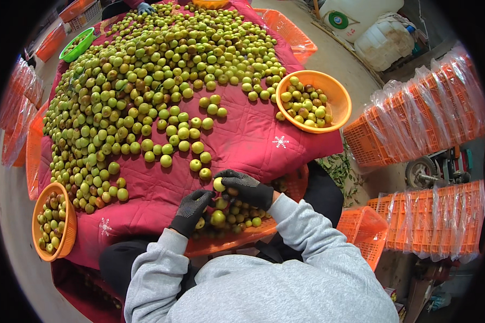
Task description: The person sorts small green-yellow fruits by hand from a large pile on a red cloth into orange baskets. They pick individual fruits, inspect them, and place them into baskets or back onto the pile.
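Observation:
Both my hands wear dark gloves with grey dotted grips, above an orange basket (242, 238) at the table's near edge. My right hand (244, 187) holds a pale yellow-green jujube (219, 184) at its fingertips. A browner jujube (231, 191) shows under the same fingers. Close beside it is my left hand (194, 208), fingers bent toward the right hand; its grasp is hidden. Just below the hands are a green jujube (221, 203) and a larger one (217, 218), over more jujubes in the basket. A wide heap of green and brownish jujubes (165, 72) covers much of the red quilted cloth (242, 121).
Orange bowls of jujubes stand at the right corner (339, 103) and left corner (66, 238). A green bowl (83, 48) sits at the far left. Another person's gloved hand (145, 8) touches the heap's far end. Plastic-wrapped orange crates (420, 113) are stacked at right.

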Demonstrator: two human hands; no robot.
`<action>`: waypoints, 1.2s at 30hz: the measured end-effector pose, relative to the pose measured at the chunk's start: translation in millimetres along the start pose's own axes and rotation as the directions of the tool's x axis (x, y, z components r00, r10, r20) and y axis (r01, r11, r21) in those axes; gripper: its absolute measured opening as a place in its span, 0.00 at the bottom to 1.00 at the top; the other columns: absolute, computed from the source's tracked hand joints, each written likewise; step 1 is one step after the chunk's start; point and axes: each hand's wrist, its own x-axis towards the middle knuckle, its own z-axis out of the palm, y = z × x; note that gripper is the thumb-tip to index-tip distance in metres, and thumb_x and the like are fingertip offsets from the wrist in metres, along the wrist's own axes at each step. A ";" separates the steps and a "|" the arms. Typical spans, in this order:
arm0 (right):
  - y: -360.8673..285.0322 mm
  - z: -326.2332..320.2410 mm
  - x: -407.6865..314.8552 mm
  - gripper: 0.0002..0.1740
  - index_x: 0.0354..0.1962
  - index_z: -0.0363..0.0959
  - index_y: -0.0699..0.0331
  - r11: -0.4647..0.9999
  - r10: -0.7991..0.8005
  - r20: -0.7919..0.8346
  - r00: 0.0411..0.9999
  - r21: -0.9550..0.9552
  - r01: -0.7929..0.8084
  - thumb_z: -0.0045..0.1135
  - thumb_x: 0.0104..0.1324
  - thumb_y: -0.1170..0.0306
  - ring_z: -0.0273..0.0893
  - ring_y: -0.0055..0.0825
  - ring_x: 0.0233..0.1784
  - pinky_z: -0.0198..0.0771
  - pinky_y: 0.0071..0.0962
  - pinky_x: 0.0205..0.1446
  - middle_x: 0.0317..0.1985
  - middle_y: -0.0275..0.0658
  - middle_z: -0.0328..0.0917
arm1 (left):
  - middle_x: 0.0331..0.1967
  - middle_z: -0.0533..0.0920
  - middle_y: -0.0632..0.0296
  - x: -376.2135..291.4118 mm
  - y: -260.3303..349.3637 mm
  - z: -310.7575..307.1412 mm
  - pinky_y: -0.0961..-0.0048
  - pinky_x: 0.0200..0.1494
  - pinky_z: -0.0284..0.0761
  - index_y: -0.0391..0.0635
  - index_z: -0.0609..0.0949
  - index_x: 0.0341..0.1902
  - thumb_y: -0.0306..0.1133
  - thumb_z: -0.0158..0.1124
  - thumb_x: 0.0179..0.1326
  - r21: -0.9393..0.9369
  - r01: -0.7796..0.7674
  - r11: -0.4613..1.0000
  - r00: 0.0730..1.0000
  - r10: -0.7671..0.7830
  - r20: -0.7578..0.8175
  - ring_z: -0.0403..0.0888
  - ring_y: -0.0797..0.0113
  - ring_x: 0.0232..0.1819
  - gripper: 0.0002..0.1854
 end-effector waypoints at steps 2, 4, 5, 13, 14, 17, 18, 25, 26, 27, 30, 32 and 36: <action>3.9 17.5 -4.8 0.22 0.58 0.67 0.61 0.998 -0.043 -0.072 0.996 -0.047 0.039 0.54 0.72 0.58 0.73 0.15 0.34 0.72 0.18 0.36 0.35 0.30 0.76 | 0.37 0.82 0.60 -6.6 4.9 6.5 0.74 0.40 0.76 0.41 0.79 0.48 0.36 0.58 0.68 -0.082 -0.095 0.992 0.993 0.100 0.057 0.80 0.70 0.38 0.13; 8.6 35.3 -2.9 0.21 0.57 0.68 0.60 0.983 -0.130 -0.063 0.989 -0.138 0.121 0.53 0.73 0.59 0.73 0.13 0.34 0.71 0.18 0.34 0.36 0.29 0.76 | 0.38 0.80 0.59 -9.3 4.8 13.0 0.72 0.42 0.77 0.42 0.78 0.50 0.41 0.55 0.70 -0.480 0.062 0.875 0.991 0.004 0.134 0.80 0.68 0.40 0.16; 8.1 36.6 -3.5 0.20 0.57 0.68 0.60 0.966 -0.111 -0.093 0.989 -0.243 0.086 0.52 0.73 0.59 0.74 0.13 0.33 0.71 0.17 0.34 0.36 0.29 0.76 | 0.38 0.80 0.59 -9.2 3.0 16.9 0.71 0.43 0.77 0.42 0.77 0.51 0.44 0.54 0.70 -0.710 0.244 0.660 0.964 -0.083 0.253 0.80 0.67 0.40 0.17; 1.6 -3.9 -22.1 0.21 0.56 0.70 0.58 0.953 -0.118 -0.141 0.983 0.263 0.153 0.44 0.75 0.55 0.70 0.16 0.35 0.71 0.19 0.38 0.40 0.31 0.74 | 0.42 0.79 0.53 -3.3 -8.8 9.3 0.60 0.42 0.76 0.42 0.74 0.56 0.56 0.51 0.69 -0.849 0.221 0.480 0.969 -0.010 0.246 0.77 0.58 0.38 0.28; 5.1 -5.5 -22.7 0.19 0.56 0.69 0.58 0.963 -0.149 -0.164 0.975 0.202 0.181 0.47 0.74 0.56 0.69 0.17 0.31 0.68 0.18 0.33 0.38 0.31 0.73 | 0.42 0.79 0.54 -2.7 -9.2 10.1 0.61 0.41 0.76 0.42 0.74 0.57 0.55 0.52 0.69 -0.818 0.181 0.546 0.980 -0.033 0.195 0.77 0.59 0.38 0.27; 20.2 -4.0 -21.5 0.18 0.53 0.69 0.58 0.924 -0.379 -0.081 0.922 -0.080 0.373 0.51 0.72 0.57 0.66 0.16 0.26 0.62 0.18 0.28 0.33 0.30 0.71 | 0.41 0.79 0.56 -3.5 -12.1 15.1 0.65 0.40 0.75 0.43 0.74 0.56 0.51 0.56 0.69 -0.735 0.088 0.672 0.995 -0.022 0.099 0.77 0.62 0.36 0.24; 26.1 -2.8 -20.8 0.14 0.49 0.69 0.59 0.866 -0.492 -0.062 0.868 -0.140 0.481 0.53 0.71 0.61 0.62 0.15 0.23 0.57 0.18 0.24 0.29 0.28 0.68 | 0.41 0.79 0.57 -4.3 -13.5 16.5 0.67 0.39 0.75 0.44 0.74 0.56 0.49 0.57 0.69 -0.713 0.061 0.698 0.996 0.009 0.094 0.77 0.64 0.35 0.23; 42.0 -5.4 -34.6 0.12 0.46 0.69 0.60 0.872 -0.487 -0.170 0.857 -0.160 0.463 0.49 0.64 0.75 0.64 0.16 0.27 0.62 0.18 0.26 0.32 0.30 0.67 | 0.37 0.77 0.63 -9.7 -21.7 13.2 0.81 0.26 0.66 0.51 0.75 0.51 0.50 0.55 0.71 -0.579 0.141 0.803 0.989 -0.092 0.114 0.71 0.76 0.26 0.17; 42.0 -0.4 -37.3 0.13 0.46 0.69 0.61 0.836 -0.533 -0.222 0.816 -0.283 0.470 0.48 0.63 0.77 0.65 0.16 0.29 0.64 0.18 0.27 0.34 0.30 0.67 | 0.37 0.77 0.63 -11.7 -23.7 15.5 0.80 0.27 0.69 0.49 0.74 0.53 0.44 0.57 0.70 -0.601 0.165 0.782 0.986 -0.109 0.129 0.73 0.76 0.28 0.16; 42.1 7.3 -38.2 0.13 0.46 0.69 0.62 0.749 -0.620 -0.237 0.748 -0.461 0.475 0.47 0.63 0.78 0.67 0.17 0.30 0.66 0.18 0.28 0.35 0.31 0.68 | 0.38 0.78 0.63 -13.0 -25.9 19.5 0.78 0.29 0.72 0.46 0.74 0.55 0.38 0.58 0.69 -0.634 0.153 0.758 0.985 -0.063 0.162 0.75 0.76 0.30 0.15; 44.1 32.5 -38.4 0.22 0.51 0.69 0.66 0.464 -0.784 -0.111 0.610 -0.757 0.459 0.48 0.57 0.81 0.75 0.37 0.43 0.74 0.32 0.46 0.44 0.43 0.71 | 0.38 0.78 0.63 -26.9 -37.5 38.1 0.77 0.33 0.77 0.45 0.74 0.57 0.36 0.57 0.71 -0.406 -0.204 0.891 0.968 0.245 0.051 0.78 0.72 0.35 0.15; 49.3 44.8 -34.6 0.27 0.56 0.68 0.66 0.335 -0.794 0.037 0.607 -0.807 0.487 0.50 0.56 0.79 0.72 0.51 0.54 0.70 0.40 0.59 0.49 0.51 0.71 | 0.42 0.79 0.60 -31.9 -41.7 44.2 0.73 0.42 0.82 0.43 0.75 0.58 0.27 0.56 0.70 -0.236 -0.401 0.885 0.895 0.434 0.106 0.80 0.67 0.43 0.15; 64.0 34.0 -27.2 0.30 0.59 0.67 0.65 0.254 -0.780 0.019 0.626 -0.905 0.343 0.50 0.56 0.76 0.62 0.53 0.67 0.59 0.43 0.71 0.60 0.54 0.68 | 0.48 0.78 0.59 -34.4 -38.9 43.1 0.75 0.42 0.81 0.43 0.76 0.58 0.21 0.58 0.64 0.195 -0.457 0.868 0.887 0.426 0.182 0.80 0.67 0.46 0.18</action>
